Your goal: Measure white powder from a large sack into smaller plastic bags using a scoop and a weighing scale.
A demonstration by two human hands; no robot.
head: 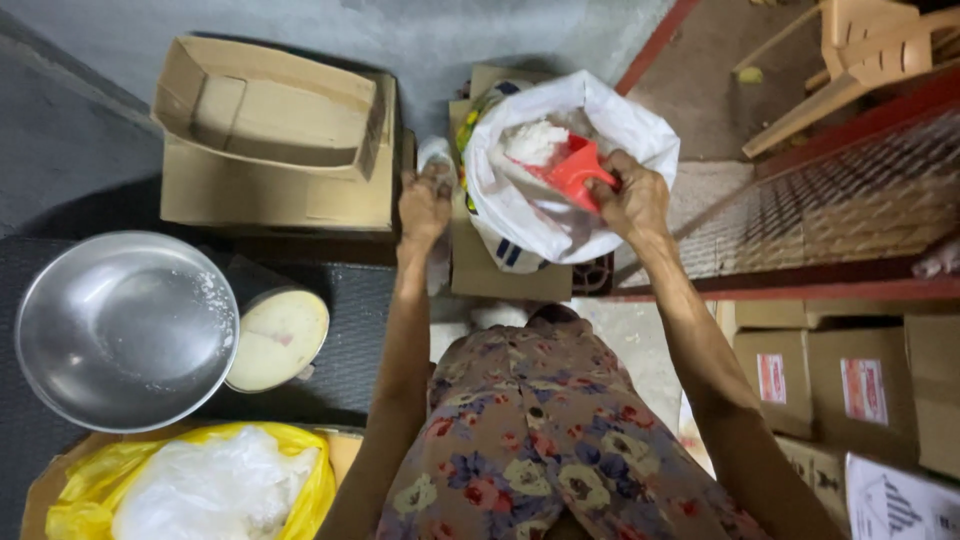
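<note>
A grey concrete floor [420, 35] fills twelve o'clock, with a red-edged brown patch at one. A wooden chair [860, 50] stands at two o'clock above a red mesh rack [850, 210]. An open cardboard box [275, 135] sits at eleven. A dark mat [350, 330] lies at nine. Stacked cartons [850, 385] crowd four o'clock. Light is dim and even.

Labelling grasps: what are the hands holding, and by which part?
Right hand grips the red scoop by its handle, inside the white sack. Left hand holds the sack's rim at its left edge.
</note>
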